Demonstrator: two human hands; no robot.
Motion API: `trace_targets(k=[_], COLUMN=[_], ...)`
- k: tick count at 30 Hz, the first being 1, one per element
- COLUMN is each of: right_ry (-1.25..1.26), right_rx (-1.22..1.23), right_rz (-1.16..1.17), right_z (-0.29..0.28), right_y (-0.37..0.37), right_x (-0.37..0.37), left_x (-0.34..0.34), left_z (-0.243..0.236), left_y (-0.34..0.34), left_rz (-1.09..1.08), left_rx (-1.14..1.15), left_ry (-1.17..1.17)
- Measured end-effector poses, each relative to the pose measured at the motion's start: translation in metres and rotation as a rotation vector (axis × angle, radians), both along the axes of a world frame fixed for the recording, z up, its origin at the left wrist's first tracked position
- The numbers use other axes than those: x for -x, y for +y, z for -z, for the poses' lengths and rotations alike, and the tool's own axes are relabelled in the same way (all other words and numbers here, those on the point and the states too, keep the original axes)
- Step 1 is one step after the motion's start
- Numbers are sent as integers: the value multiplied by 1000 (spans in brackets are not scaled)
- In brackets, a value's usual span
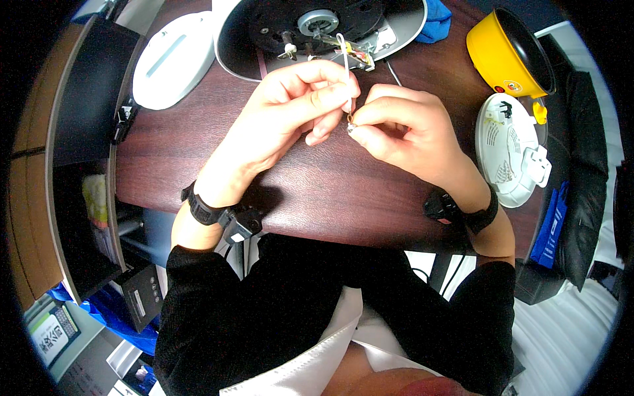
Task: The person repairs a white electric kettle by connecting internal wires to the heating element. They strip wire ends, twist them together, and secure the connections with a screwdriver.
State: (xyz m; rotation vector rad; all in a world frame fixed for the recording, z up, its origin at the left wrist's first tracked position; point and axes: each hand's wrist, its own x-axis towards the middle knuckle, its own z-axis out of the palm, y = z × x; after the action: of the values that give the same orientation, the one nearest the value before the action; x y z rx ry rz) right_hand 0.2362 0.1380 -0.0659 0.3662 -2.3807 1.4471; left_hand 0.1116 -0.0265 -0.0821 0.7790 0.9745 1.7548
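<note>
Above the near middle of the table, my left hand [300, 99] pinches a thin white wire [345, 63] between thumb and fingers. Its looped upper part sticks up past the fingertips. My right hand [409, 125] is closed close beside it, thumb and forefinger on the wire's lower end, where a small metallic tip [351, 125] shows. The tip's exact shape is too small to tell. Just beyond both hands lies an opened round appliance body [241, 56], with a dark inside, a grey metal ring [318, 22] and a small circuit board with wires [360, 56].
A white oval cover [175, 59] lies at the left. On the right are a yellow pot [495, 56] with a dark inside and a white plastic base plate [505, 158]. Blue cloth [432, 23] sits at the back. A black shelf unit [86, 105] borders the table's left side.
</note>
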Motion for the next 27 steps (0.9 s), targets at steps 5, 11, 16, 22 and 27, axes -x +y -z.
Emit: trace_targets(k=[5,11,16,22,27], right_ry=[12,42,45,17,37], right_rx=[26,-77,-131,-180,-289], right_rz=[18,94,200,208,302], right_z=[-2,-6,-5,-2,1], right_y=[-2,-9,-12,-9,-8], right_x=[-1,-4,-5,-2,-3], left_x=[1,-5,-7,-8,-11], left_z=[1,-6,-7,-6,-9], left_y=[0,0,-2,-2,-3], left_rz=[4,-145,-200,-255,-309], left_rx=[-38,58,65,95,130], left_ry=[-37,151,218,292,380])
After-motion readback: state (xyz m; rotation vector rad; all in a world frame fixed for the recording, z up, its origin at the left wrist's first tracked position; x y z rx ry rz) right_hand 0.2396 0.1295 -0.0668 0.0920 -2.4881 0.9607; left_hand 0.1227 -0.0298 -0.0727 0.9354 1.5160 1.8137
